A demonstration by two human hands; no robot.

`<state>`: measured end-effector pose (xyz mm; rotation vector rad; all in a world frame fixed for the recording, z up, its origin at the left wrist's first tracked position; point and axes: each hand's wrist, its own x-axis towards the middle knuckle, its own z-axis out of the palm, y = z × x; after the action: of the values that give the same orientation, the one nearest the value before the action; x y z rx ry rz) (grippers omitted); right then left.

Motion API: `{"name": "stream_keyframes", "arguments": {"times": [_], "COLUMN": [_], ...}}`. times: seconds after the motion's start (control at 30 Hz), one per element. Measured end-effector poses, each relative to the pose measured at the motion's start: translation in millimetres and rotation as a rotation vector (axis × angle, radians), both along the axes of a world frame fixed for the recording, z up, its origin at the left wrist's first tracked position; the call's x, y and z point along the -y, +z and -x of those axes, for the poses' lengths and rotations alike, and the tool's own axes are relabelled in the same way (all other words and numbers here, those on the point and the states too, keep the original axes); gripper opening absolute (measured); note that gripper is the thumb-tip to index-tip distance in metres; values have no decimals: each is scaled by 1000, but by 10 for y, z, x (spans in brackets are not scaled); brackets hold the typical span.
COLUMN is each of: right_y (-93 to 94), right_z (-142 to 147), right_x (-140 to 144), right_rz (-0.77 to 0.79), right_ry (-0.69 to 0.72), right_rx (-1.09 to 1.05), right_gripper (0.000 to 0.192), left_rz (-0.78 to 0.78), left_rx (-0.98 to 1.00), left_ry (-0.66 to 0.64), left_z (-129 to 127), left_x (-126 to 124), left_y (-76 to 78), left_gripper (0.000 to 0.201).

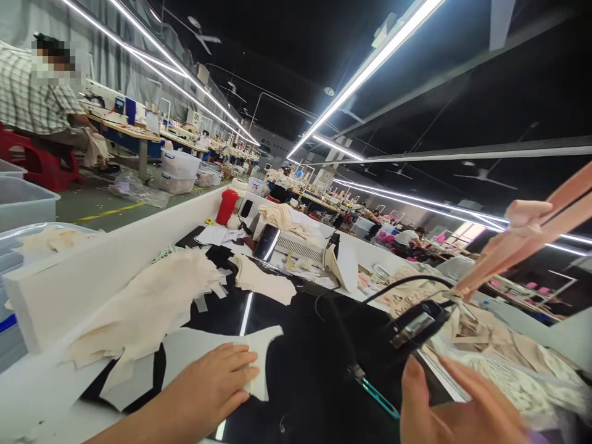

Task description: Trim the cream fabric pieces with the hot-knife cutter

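My left hand [219, 382] lies flat, fingers stretched out, on a cut piece of cream fabric [259, 357] at the front of the black tabletop [319, 345]. A white sheet-like piece [182, 345] extends left from under that hand. At the lower right my right hand [456, 401] is open, thumb and fingers apart, with nothing seen between them. Just above it hangs a blurred black corded device [420, 324], tied to a stretched pink fabric strip [504, 253]; its exact kind is unclear. A small tool with a turquoise handle [380, 398] is left of my right hand.
Cream fabric pieces [152, 296] are heaped at left, with another stack [263, 280] behind. A phone [267, 242] leans at the back. Lace and fabric [522, 370] pile up at right. White partitions [115, 271] edge the table. A person in a checked shirt [37, 92] sits far left.
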<state>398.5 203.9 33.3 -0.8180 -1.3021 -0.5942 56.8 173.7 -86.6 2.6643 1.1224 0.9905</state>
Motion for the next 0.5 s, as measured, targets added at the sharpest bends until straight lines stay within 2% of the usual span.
{"name": "stream_keyframes", "arguments": {"times": [0.03, 0.07, 0.13, 0.2, 0.27, 0.4, 0.5], "right_y": [26, 49, 78, 76, 48, 0, 20], "right_z": [-64, -103, -121, -93, -56, 8, 75], "right_x": [-24, -49, -101, -155, -211, -302, -303], "right_rz": [-37, 10, 219, 447, 574, 666, 688], "right_ry": [7, 68, 203, 327, 431, 554, 613], "right_rx": [-117, -206, -353, -466, -547, -618, -588], "right_gripper": [46, 64, 95, 109, 102, 48, 38], "left_rz": [2, 5, 4, -12, -27, -54, -55], "left_rx": [-14, -33, -60, -76, -100, -104, -120], "left_ry": [-1, 0, 6, 11, 9, 0, 2], "left_z": [6, 11, 22, 33, 42, 57, 62], "left_x": [-4, -9, -20, -28, -32, -32, -31], "left_y": [7, 11, 11, 9, 16, 54, 71], "left_gripper": [40, 40, 39, 37, 36, 36, 35]}}
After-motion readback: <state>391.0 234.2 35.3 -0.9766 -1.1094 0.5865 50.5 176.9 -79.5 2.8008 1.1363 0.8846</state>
